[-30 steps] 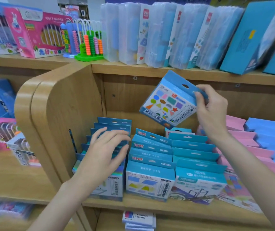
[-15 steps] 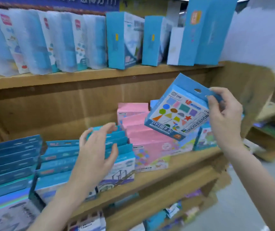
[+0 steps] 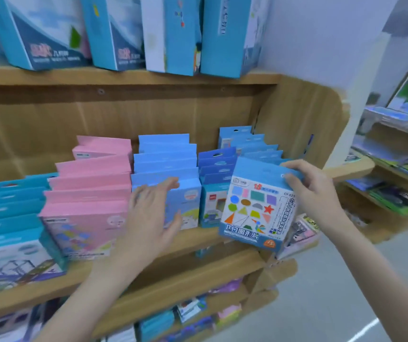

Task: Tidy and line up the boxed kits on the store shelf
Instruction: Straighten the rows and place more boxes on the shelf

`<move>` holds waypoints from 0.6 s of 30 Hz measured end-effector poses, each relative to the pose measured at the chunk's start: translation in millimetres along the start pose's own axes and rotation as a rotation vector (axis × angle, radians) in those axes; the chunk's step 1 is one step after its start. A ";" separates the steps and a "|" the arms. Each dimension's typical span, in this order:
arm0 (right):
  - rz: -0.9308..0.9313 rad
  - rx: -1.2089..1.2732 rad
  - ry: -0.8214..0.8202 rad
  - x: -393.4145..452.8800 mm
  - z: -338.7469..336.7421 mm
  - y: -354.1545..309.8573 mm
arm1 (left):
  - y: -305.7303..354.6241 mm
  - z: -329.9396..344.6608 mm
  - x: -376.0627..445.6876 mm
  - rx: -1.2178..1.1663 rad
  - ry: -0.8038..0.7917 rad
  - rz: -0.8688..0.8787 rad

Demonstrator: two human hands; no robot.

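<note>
Shapes kit [image 3: 256, 206] in right hand [image 3: 314, 191]; left hand [image 3: 151, 218] perhaps touching light-blue boxes [image 3: 165, 159].

The light-blue cardboard kit box [image 3: 257, 206] has a white front printed with multicoloured geometric shapes, beside rows of plain pink boxes [image 3: 91, 174] and sky-blue boxes [image 3: 165, 156] on a tan wooden shelf [image 3: 198, 240].

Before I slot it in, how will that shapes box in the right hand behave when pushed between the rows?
The shapes box looks like stiff card, so it should hold shape. The right hand holds it by its top flap alone, so it seems light. That thin flap may bend if pushed against the blue row.
</note>
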State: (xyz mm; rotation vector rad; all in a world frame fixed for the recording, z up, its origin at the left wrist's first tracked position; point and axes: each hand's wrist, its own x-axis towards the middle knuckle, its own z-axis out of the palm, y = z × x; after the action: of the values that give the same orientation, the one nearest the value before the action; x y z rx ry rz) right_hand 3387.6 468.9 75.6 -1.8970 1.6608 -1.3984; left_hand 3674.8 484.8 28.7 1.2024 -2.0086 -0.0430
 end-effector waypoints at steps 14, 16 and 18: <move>-0.158 0.171 -0.860 -0.4 42.2 8.6 | 39.9 8.7 -37.3 -0.467 -0.386 -0.308; -0.218 -0.011 -0.933 -9.5 48.7 10.6 | 36.2 13.8 -46.9 -0.364 -0.401 -0.299; -0.244 -0.119 -0.943 -16.1 49.5 11.6 | 32.0 21.9 -52.3 -0.238 -0.398 -0.273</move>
State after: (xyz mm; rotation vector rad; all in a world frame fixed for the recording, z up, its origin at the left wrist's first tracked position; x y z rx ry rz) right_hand 3420.6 460.4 34.6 -2.3278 1.0642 -0.2986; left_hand 3650.5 534.8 -5.2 1.3806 -2.0786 -0.6858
